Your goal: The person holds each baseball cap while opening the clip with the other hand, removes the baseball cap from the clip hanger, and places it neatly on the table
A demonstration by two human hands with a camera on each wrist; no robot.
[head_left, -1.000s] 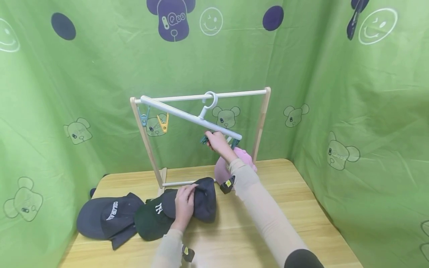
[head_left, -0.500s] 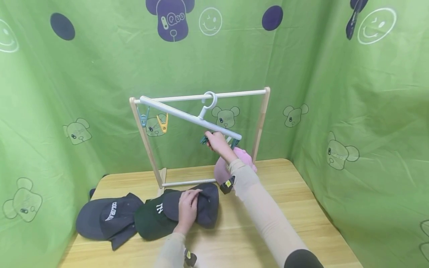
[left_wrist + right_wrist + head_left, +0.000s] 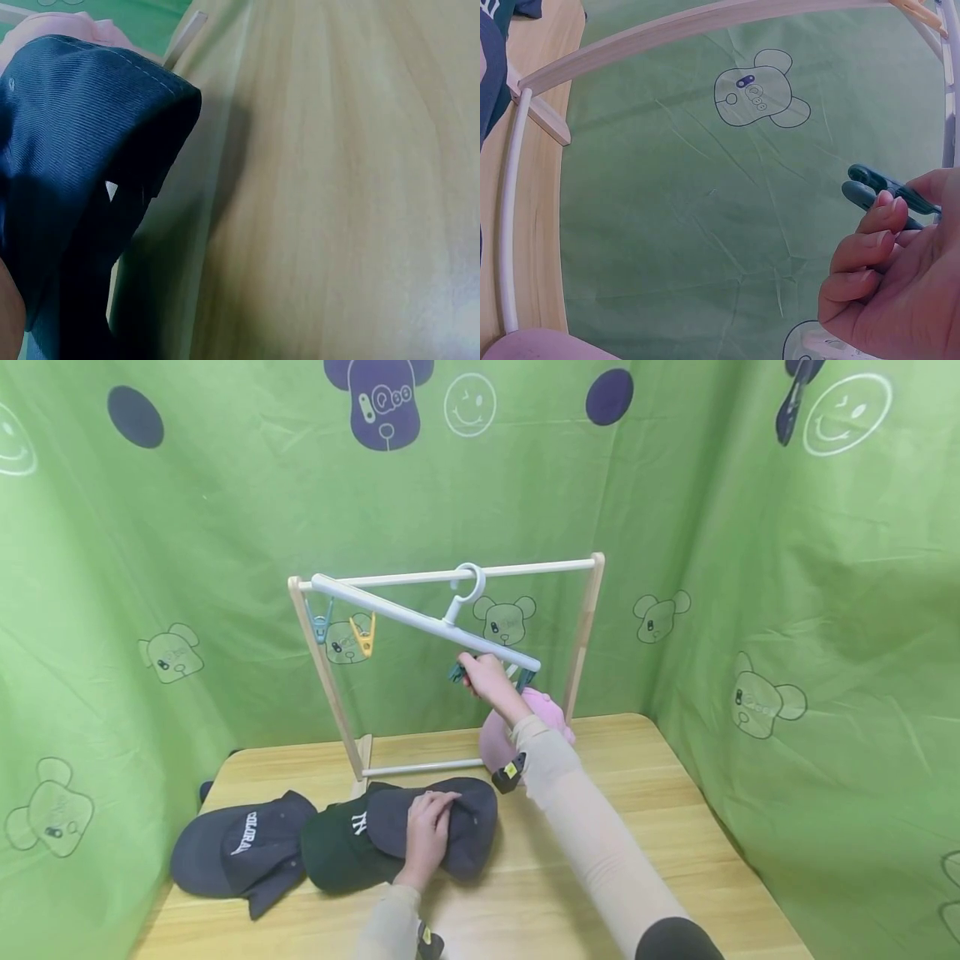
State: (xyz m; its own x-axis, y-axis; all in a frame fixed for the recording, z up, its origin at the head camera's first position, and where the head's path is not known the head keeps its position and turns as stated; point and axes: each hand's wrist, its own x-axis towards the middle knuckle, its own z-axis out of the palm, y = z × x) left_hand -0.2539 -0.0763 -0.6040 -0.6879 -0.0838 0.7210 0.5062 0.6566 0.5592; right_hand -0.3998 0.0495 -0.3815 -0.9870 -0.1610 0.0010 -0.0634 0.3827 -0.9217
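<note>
My left hand point(image 3: 427, 833) grips a dark navy baseball cap point(image 3: 474, 827) where its brim meets the crown; the fingertips lie over the top and the thumb is hidden. In the left wrist view the cap's crown point(image 3: 82, 105) appears a little above the table. My right hand point(image 3: 487, 681) pinches a dark green clothespin point(image 3: 877, 187) between thumb and curled fingers, under the pale hanger point(image 3: 420, 621). From the hanger's lower right end hangs a pink cap point(image 3: 546, 710), held by another green clip point(image 3: 525, 680) and partly hidden by my right arm.
The hanger hooks tilted over a wooden rack's top bar point(image 3: 540, 568). A blue clip point(image 3: 321, 625) and a yellow clip point(image 3: 364, 635) hang at its left. On the table point(image 3: 585, 893) lie a dark green cap point(image 3: 337, 856), partly covered by the navy one, and a dark lettered cap point(image 3: 232, 852).
My left hand has moved right and towards me with the navy cap, whose crown has come lower. My right hand stays at the green clothespin.
</note>
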